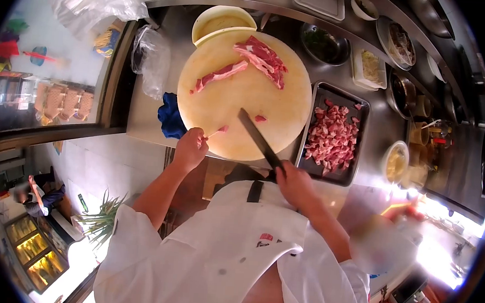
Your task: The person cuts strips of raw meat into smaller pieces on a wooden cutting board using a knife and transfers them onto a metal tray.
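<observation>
On the round cutting board [201,96] lie a long strip of raw meat [220,76] and a larger ribbed slab of meat [262,61]. My left hand [191,148], at the board's near left edge, pinches a thin pale strip that leads to a small piece of meat [223,129]; whether the strip is sinew or a stick is unclear. Gripped by its handle in my right hand [296,183], a long knife [259,138] slants over the board, tip pointing away from me. Just right of its blade sits another small meat piece [260,119].
A dark tray of diced meat [332,137] stands right of the board. Behind are a pale yellow bowl [224,20] and a bowl of greens [324,44]. A blue cloth [171,116] and plastic bag [151,60] lie left. A metal shelf [339,25] overhangs the back.
</observation>
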`<control>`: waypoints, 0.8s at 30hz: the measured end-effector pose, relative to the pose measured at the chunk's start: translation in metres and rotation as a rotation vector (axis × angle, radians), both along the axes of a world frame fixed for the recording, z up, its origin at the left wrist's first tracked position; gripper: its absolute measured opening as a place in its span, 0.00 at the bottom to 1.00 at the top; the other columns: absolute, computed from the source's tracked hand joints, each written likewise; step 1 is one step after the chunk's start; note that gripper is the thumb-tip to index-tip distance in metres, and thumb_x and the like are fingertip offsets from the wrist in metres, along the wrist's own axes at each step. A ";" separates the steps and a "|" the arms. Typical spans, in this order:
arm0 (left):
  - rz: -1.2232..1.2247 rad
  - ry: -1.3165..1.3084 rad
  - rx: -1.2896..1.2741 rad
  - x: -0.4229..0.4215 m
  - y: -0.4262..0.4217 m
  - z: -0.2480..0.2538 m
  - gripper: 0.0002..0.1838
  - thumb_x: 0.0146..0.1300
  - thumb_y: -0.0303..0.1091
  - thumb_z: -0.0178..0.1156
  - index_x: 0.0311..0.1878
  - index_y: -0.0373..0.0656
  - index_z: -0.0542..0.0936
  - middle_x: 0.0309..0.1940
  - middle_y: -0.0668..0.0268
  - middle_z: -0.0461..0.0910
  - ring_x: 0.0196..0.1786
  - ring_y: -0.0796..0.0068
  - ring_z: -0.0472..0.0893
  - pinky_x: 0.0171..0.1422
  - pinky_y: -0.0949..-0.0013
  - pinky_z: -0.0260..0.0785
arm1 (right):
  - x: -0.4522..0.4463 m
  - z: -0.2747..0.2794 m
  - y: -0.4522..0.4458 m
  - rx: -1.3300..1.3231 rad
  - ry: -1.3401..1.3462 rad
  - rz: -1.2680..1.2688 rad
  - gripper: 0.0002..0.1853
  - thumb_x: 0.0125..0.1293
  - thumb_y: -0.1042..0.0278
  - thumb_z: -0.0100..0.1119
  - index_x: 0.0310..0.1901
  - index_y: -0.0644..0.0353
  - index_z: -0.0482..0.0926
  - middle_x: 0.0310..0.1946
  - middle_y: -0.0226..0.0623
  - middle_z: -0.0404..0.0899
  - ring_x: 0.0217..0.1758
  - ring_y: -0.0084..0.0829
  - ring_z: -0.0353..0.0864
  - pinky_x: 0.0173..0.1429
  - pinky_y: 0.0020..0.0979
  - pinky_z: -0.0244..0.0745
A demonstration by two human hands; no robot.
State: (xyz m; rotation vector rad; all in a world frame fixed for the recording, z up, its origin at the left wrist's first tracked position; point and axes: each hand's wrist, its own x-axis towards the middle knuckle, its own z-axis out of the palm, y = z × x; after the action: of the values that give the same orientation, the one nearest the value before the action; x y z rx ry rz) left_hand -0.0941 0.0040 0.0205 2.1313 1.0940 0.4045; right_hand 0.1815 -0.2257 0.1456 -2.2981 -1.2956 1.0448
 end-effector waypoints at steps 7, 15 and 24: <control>0.119 -0.129 -0.073 -0.009 -0.021 -0.011 0.12 0.67 0.23 0.68 0.50 0.39 0.78 0.39 0.58 0.88 0.40 0.65 0.89 0.48 0.65 0.84 | -0.040 0.006 0.026 -0.026 0.061 0.143 0.12 0.82 0.60 0.54 0.45 0.61 0.76 0.33 0.54 0.86 0.38 0.61 0.87 0.45 0.59 0.81; 0.210 -0.148 -0.076 -0.018 -0.031 -0.007 0.11 0.66 0.24 0.69 0.48 0.40 0.77 0.38 0.58 0.84 0.38 0.64 0.87 0.46 0.64 0.83 | -0.043 -0.031 0.003 -0.084 0.013 0.188 0.12 0.83 0.58 0.52 0.50 0.59 0.77 0.35 0.54 0.87 0.38 0.61 0.87 0.46 0.60 0.82; 0.054 -0.031 0.338 0.027 -0.046 0.021 0.13 0.64 0.29 0.71 0.51 0.42 0.83 0.45 0.59 0.84 0.48 0.56 0.87 0.54 0.59 0.81 | -0.009 -0.046 -0.023 -0.085 0.022 0.226 0.13 0.83 0.57 0.50 0.51 0.59 0.76 0.34 0.57 0.87 0.40 0.62 0.88 0.48 0.61 0.82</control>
State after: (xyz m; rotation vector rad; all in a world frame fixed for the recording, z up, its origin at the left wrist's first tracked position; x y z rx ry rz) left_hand -0.0672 -0.0419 0.0414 2.3808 1.1314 0.6868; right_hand 0.1725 -0.2487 0.0995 -2.2315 -1.5583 1.2144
